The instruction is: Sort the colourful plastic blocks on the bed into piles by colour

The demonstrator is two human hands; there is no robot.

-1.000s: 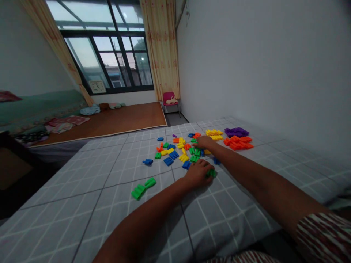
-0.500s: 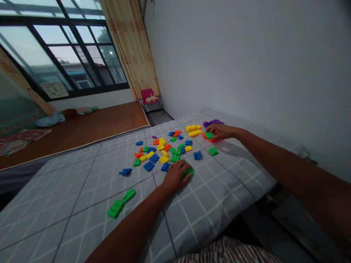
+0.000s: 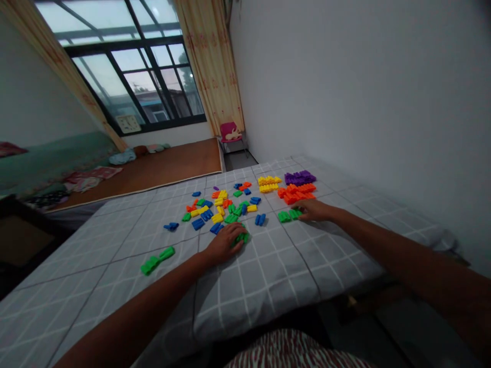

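On the grey checked cloth, my left hand (image 3: 225, 242) rests with curled fingers closed over a green building block (image 3: 242, 237), partly hidden beneath them. Farther right, my right hand (image 3: 315, 210) pinches another green block (image 3: 295, 213) at the cloth, beside a similar green block (image 3: 284, 216). Just behind that hand lies a group of orange blocks (image 3: 296, 193), with purple blocks (image 3: 299, 178) and rows of yellow blocks (image 3: 269, 184) beyond. A mixed scatter of blocks, including a yellow block (image 3: 217, 218) and a blue block (image 3: 198, 224), spreads ahead of my left hand.
Joined green blocks (image 3: 157, 260) lie at the left on the cloth-covered table (image 3: 264, 286). A blue pair (image 3: 260, 220) sits between my hands. A white wall (image 3: 356, 102) borders the right side; a pink chair (image 3: 228, 129) stands at the far end.
My right hand has come from the orange blocks towards me, bringing its green block down beside the other green one. My left hand stays on its block. The view has shifted.
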